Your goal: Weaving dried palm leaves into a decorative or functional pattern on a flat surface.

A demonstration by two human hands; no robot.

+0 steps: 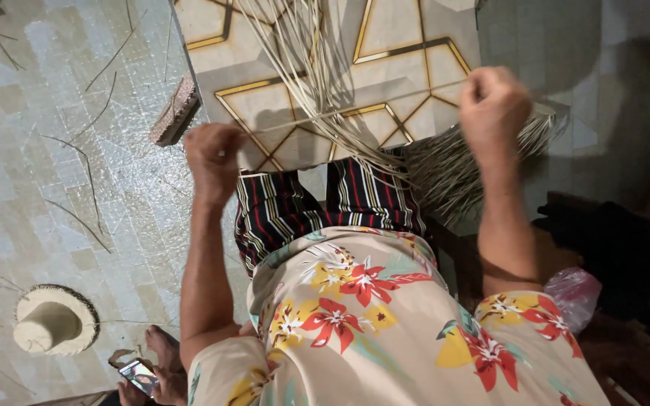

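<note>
The left hand [212, 154] is curled into a fist, fingers pressed together around one end of a long thin straw strand [355, 105]. The right hand [493, 105] is closed the same way on the other end, thumb and fingers pinching it tight. Between the two fists the strand runs nearly level and looks taut, rising slightly toward the right hand.

The strand crosses in front of a loose bundle of pale straw strips [317, 68] that hangs down from above and fans out toward a woven, fringed piece [460, 169] low on the right, just beside the right forearm. Whether the held strand touches the bundle or passes just in front of it cannot be told.

To do this well, both fists should probably keep an even pull, so the strand stays straight and does not slip or snap; a grip close to the ends leaves the middle free.

Behind the straw stands a tiled panel [408, 45] with gold lines. A brush [175, 111] lies on the floor [54, 113] to the left, among scattered stray strands. Lower left sit a finished straw hat [53, 319] and another person's hand with a phone [141, 374].
</note>
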